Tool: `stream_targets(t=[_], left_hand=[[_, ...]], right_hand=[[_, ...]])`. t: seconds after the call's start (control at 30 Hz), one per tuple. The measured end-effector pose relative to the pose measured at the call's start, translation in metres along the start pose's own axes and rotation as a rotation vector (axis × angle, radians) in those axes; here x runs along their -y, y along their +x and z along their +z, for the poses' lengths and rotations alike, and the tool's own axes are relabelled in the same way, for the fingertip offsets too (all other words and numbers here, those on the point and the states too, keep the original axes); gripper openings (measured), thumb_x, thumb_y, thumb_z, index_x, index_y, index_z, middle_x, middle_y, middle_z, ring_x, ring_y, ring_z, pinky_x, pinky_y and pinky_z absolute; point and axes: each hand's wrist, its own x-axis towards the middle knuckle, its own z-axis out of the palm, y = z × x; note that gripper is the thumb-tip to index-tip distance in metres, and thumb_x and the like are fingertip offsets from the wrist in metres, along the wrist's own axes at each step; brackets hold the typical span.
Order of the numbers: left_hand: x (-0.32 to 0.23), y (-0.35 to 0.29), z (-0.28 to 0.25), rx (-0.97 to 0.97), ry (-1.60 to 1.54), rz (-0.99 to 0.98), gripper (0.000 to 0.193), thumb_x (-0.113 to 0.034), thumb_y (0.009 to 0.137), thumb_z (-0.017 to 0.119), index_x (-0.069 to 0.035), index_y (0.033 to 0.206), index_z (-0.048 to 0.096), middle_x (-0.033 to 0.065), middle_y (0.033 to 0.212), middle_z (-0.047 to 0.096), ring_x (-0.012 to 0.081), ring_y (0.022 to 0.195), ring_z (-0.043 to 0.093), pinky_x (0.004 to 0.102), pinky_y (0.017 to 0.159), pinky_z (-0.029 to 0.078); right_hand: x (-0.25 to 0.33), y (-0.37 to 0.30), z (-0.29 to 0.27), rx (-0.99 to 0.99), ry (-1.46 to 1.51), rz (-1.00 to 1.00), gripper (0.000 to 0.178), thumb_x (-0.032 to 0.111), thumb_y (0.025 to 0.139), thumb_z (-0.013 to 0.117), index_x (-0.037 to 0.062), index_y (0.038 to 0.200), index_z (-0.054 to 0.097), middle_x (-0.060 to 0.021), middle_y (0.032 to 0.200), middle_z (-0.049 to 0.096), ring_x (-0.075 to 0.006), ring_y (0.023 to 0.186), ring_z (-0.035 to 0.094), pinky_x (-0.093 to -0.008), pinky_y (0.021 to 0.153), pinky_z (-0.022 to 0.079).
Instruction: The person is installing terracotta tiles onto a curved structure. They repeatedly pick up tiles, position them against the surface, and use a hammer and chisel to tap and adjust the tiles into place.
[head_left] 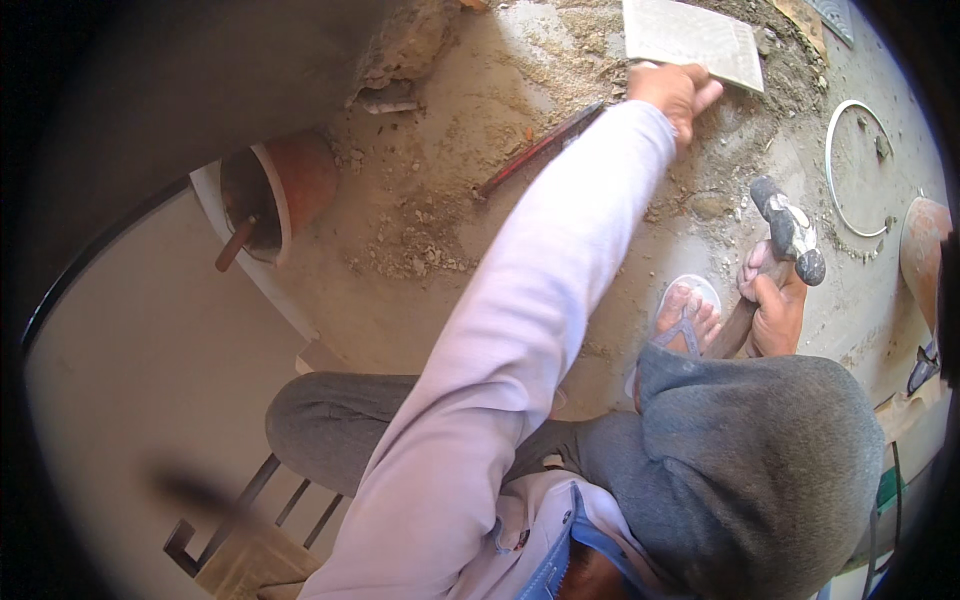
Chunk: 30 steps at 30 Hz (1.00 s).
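My left hand (672, 98), at the end of a long pale sleeve, reaches up to a light grey tile (692, 40). Its fingers are closed on the tile's near edge. The tile lies on rough, sandy mortar (570, 50). Lower right, beside my sandalled foot (688, 315), my right hand (778, 312) is wrapped round the wooden handle of a mallet (788, 228). The mallet's head has dark ends and a whitish, smeared middle; it is raised above the floor, apart from the tile.
A red bar-like tool (540, 152) lies left of my left forearm. At left, a reddish bucket (298, 185) rests on its side with a wooden handle (236, 246) sticking out. A white hoop (832, 165) and another reddish container (925, 250) are at right. Rubble (420, 255) litters the floor.
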Motion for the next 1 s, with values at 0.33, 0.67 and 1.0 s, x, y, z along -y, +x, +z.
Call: stream_targets(t=[0.33, 0.67, 1.0], left_hand=[[0.024, -0.047, 0.000, 0.072, -0.138, -0.039, 0.033, 0.002, 0.092, 0.051, 0.013, 0.122, 0.042, 0.0214, 0.116, 0.052, 0.0267, 0.106, 0.059, 0.0275, 0.089, 0.056], [-0.037, -0.075, -0.159, -0.155, 1.820, 0.909, 0.035, -0.018, 0.076, 0.073, -0.005, 0.100, 0.051, 0.0114, 0.099, 0.052, 0.0314, 0.096, 0.051, 0.0439, 0.081, 0.042], [-0.058, -0.074, -0.138, -0.266, 0.907, 0.425, 0.025, -0.026, 0.096, 0.046, -0.002, 0.089, 0.043, 0.0211, 0.086, 0.058, 0.0261, 0.057, 0.057, 0.0429, 0.051, 0.048]], right_hand=[[0.016, 0.006, 0.006, -0.021, -0.013, -0.067, 0.026, -0.006, 0.072, 0.048, -0.0026, 0.098, 0.054, -0.0063, 0.088, 0.054, -0.0127, 0.071, 0.051, -0.0267, 0.064, 0.043], [0.024, -0.014, 0.003, 0.128, -0.166, 0.066, 0.029, 0.022, 0.093, 0.055, -0.0022, 0.110, 0.052, -0.0039, 0.079, 0.053, -0.0080, 0.062, 0.047, -0.0239, 0.053, 0.039], [0.089, 0.041, 0.067, 0.219, 0.389, -0.404, 0.052, 0.048, 0.100, 0.033, 0.0016, 0.122, 0.043, -0.0042, 0.075, 0.050, -0.0081, 0.051, 0.049, -0.0228, 0.042, 0.048]])
